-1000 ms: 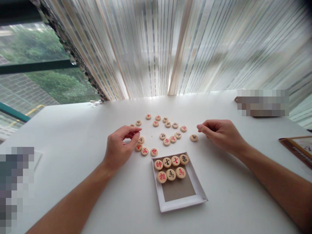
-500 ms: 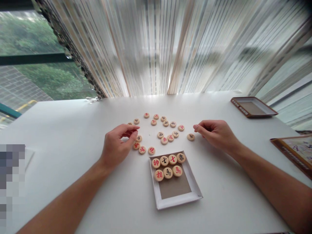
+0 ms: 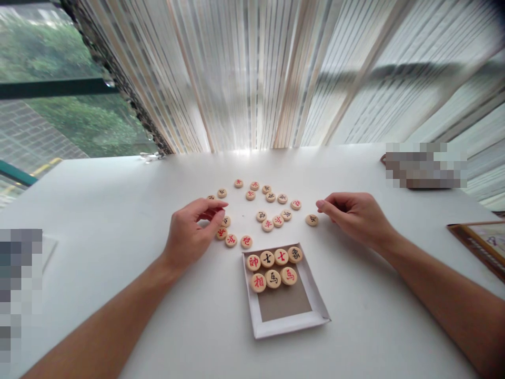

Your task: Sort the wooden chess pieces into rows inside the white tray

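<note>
Seven times over in the shallow box [image 3: 290, 322], saw the same shape: a squat disc [image 3: 272, 279] of pale wood, round-edged, bearing a red or black character. Counted four along the far wall and three in a row just nearer, above a bare grey-brown base. Noted thin, papery white walls, set slightly askew on the smooth white table [image 3: 118, 200]. Beyond, found loose discs [image 3: 278, 221] of like make, scattered in an uneven ring, some close together, others apart. Behind, saw a sheer, striped curtain [image 3: 236, 79] hanging in long folds; at the right edge, a brown-edged flat thing [image 3: 477, 247], partly cut off.

Saw the left hand [image 3: 189, 229] half open by the left-hand discs, thumb and forefinger curved towards each other with a narrow gap between the tips, released rather than grasping. Could not tell whether touching the partly covered disc just behind the thumb. Across from it, saw the right hand [image 3: 353, 216] with fingers curled in and thumb forward, just beside a lone disc [image 3: 311, 220] marked in black. Could not tell whether clenched or holding something inside the curl.
</note>
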`<state>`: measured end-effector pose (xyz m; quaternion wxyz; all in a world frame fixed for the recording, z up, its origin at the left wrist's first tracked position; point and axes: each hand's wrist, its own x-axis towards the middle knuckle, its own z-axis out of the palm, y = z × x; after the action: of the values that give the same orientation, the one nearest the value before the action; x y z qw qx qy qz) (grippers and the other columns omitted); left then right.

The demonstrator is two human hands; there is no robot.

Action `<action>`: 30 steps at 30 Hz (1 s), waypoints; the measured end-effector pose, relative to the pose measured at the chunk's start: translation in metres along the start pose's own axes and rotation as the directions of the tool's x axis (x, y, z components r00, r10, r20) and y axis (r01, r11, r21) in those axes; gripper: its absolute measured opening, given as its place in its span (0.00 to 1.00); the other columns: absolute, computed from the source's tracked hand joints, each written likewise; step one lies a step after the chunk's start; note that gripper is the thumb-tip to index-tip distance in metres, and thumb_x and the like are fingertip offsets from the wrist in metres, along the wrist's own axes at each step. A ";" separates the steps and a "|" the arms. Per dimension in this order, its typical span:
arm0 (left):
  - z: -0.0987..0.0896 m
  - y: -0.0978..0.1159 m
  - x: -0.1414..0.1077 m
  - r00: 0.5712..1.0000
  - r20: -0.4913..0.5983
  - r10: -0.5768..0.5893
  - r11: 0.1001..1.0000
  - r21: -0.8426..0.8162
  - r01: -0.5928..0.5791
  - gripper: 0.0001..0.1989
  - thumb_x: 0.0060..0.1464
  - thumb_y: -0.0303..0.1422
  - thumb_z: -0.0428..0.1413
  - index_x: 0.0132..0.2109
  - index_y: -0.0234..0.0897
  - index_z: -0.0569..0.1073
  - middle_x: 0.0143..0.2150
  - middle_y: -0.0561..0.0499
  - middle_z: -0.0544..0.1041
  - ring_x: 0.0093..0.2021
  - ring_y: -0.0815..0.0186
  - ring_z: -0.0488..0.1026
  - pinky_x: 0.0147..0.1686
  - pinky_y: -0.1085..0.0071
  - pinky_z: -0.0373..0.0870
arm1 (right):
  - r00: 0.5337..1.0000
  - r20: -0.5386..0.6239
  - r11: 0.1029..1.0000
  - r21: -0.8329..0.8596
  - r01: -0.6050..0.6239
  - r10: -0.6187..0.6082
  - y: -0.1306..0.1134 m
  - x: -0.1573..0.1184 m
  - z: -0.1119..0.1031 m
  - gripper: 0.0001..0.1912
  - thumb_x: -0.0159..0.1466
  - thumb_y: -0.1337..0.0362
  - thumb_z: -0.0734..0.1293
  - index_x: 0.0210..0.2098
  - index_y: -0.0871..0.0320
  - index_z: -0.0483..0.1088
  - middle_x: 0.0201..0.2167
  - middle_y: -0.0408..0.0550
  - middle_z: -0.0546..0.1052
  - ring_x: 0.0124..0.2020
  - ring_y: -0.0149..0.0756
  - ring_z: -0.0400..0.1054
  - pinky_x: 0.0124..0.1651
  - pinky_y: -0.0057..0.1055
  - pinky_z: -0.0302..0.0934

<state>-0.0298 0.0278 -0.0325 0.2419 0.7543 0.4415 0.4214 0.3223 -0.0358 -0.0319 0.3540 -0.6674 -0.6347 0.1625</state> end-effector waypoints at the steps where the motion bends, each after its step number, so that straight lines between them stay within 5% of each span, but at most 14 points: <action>1: 0.000 0.000 0.000 1.000 0.000 -0.002 1.000 -0.002 0.002 0.10 0.61 0.34 0.63 0.46 0.37 0.85 0.40 0.48 0.86 0.37 0.63 0.83 0.40 0.69 0.83 | 1.000 0.005 1.000 -0.004 -0.003 0.003 0.001 0.000 0.000 0.23 0.67 0.47 0.69 0.24 0.56 0.77 0.16 0.41 0.66 0.19 0.32 0.57 0.23 0.32 0.49; 30: 0.002 0.000 0.000 0.999 -0.007 -0.051 0.999 -0.010 0.051 0.11 0.60 0.36 0.64 0.47 0.37 0.86 0.41 0.46 0.87 0.36 0.62 0.83 0.34 0.71 0.82 | 0.999 0.040 1.000 -0.012 0.004 -0.004 -0.006 -0.003 0.000 0.24 0.68 0.47 0.68 0.21 0.55 0.72 0.17 0.41 0.66 0.20 0.32 0.57 0.25 0.32 0.51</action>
<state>-0.0283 0.0281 -0.0333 0.2547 0.7399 0.4595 0.4202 0.3176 -0.0392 -0.0285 0.3374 -0.6650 -0.6440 0.1711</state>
